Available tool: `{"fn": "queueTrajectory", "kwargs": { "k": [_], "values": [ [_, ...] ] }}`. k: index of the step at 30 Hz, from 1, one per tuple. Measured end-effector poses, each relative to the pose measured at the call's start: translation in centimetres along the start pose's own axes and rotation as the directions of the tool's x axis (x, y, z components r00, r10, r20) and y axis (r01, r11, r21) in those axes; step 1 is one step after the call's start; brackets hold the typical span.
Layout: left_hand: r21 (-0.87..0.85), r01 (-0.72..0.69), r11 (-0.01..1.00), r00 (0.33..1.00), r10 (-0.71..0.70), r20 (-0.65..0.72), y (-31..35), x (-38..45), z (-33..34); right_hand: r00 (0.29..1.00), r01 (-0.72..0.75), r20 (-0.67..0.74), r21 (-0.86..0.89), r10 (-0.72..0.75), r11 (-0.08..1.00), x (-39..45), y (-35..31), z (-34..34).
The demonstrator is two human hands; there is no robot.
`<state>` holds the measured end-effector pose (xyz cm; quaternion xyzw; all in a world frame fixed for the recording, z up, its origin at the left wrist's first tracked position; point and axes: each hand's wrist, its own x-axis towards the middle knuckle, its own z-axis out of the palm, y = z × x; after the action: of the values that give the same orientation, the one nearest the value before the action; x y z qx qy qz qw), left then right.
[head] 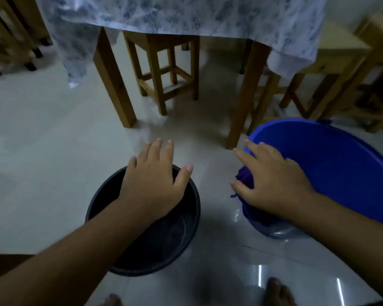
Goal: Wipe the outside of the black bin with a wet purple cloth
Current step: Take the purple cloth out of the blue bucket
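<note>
The black bin (164,244) stands upright on the pale tiled floor, low in the middle of the view. My left hand (152,184) hovers over its far rim with fingers spread and nothing in it. The purple cloth (245,177) hangs over the near left rim of a blue basin (332,164), mostly hidden under my right hand (272,182), which lies on it with its thumb curled around the cloth.
A wooden table (115,85) with a blue-white patterned cloth stands just beyond, a wooden stool (161,69) under it. More wooden chairs sit at far left and right. My bare toes (276,292) show at the bottom edge. The floor near the basin looks wet.
</note>
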<state>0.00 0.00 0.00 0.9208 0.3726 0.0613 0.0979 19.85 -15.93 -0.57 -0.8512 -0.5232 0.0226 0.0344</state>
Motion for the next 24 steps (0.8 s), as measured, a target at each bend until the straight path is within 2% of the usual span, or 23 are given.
{"fn": "queueTrajectory", "kwargs": {
  "k": [2, 5, 7, 10, 13, 19, 24],
  "values": [
    [0.021, 0.017, 1.000, 1.000, -0.017, 0.023, 0.2, -1.4, 1.3, 0.999, -0.005, 0.031, -0.003, 0.005, 1.000, -1.7, 0.4, 1.5],
    [0.054, 0.021, 0.998, 0.990, -0.029, 0.140, -0.1, -3.1, 4.0, 0.986, 0.065, 0.157, -0.086, -0.051, 0.994, -4.0, 1.9, 6.0],
    [0.100, -0.025, 0.995, 0.985, 0.007, 0.172, -0.1, -3.7, 5.1, 0.992, 0.063, 0.113, -0.132, -0.048, 0.989, -4.2, 2.4, 7.3],
    [0.111, -0.063, 0.992, 0.978, 0.040, 0.204, 0.3, -4.2, 5.8, 0.998, 0.017, 0.054, -0.080, -0.013, 0.997, -3.3, 2.2, 7.4],
    [0.110, -0.089, 0.990, 0.982, 0.069, 0.178, 1.0, -4.2, 6.3, 0.999, 0.018, 0.047, -0.023, -0.017, 1.000, -2.4, 2.3, 7.9],
    [0.170, -0.122, 0.978, 0.976, 0.087, 0.199, 0.8, -4.6, 7.6, 0.999, 0.006, 0.049, -0.179, 0.003, 0.984, -1.8, 2.6, 8.8],
    [0.199, -0.129, 0.971, 0.971, 0.082, 0.226, 0.4, -4.6, 8.4, 1.000, 0.016, 0.025, -0.142, -0.012, 0.990, -1.7, 2.5, 8.0]
  ]
}}
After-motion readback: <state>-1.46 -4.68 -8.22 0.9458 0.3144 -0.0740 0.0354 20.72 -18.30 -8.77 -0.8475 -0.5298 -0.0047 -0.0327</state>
